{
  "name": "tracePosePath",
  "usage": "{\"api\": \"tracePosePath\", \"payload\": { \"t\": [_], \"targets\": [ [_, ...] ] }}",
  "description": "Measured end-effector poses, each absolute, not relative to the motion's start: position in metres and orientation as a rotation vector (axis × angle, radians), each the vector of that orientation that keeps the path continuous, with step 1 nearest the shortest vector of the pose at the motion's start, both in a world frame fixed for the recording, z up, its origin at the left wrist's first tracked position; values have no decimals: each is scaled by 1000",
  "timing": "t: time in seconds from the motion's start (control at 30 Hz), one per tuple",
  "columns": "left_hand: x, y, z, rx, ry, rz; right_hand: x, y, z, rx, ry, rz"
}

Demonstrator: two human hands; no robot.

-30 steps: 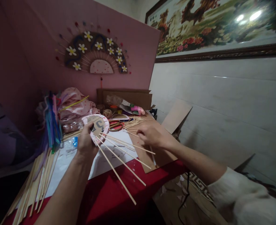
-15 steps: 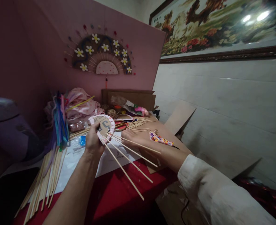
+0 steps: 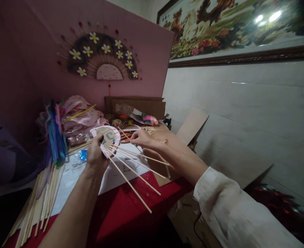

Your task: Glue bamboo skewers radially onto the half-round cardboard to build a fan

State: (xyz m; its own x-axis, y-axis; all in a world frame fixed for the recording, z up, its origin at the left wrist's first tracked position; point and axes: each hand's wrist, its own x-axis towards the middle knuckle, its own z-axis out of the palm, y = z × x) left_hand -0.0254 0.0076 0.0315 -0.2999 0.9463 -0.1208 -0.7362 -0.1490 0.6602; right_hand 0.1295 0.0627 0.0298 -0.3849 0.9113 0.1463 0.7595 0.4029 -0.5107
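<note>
Betw. L fingers (image 3: 97,140): cardbd half-disc (image 3: 105,133)

**Weak Light, Strong Glare**

The light around me is weak and rather cool. On the framed picture (image 3: 226,32) at far right, bright spots of glare reflect from the glass. The pink board (image 3: 90,89) becomes darker toward the left. Soft shadow lies on the white wall (image 3: 240,106), and near me the red cloth (image 3: 115,206) sinks almost into black. My right hand (image 3: 141,139) looks slightly soft. The wide lens stretches my sleeve (image 3: 226,199) at near right.
</note>
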Motion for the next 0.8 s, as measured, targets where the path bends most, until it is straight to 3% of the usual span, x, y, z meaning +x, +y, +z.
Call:
{"api": "tracePosePath", "payload": {
  "t": [0.17,0.33,0.8],
  "targets": [
    [-23,8,32,408,785,1694,163,47,53,-1044,-1614,637],
    [-20,4,27,513,763,1607,182,14,34,-597,-1158,816],
    [-10,-5,15,783,729,1375,162,-23,-20,-454,-1070,1036]
  ]
}}
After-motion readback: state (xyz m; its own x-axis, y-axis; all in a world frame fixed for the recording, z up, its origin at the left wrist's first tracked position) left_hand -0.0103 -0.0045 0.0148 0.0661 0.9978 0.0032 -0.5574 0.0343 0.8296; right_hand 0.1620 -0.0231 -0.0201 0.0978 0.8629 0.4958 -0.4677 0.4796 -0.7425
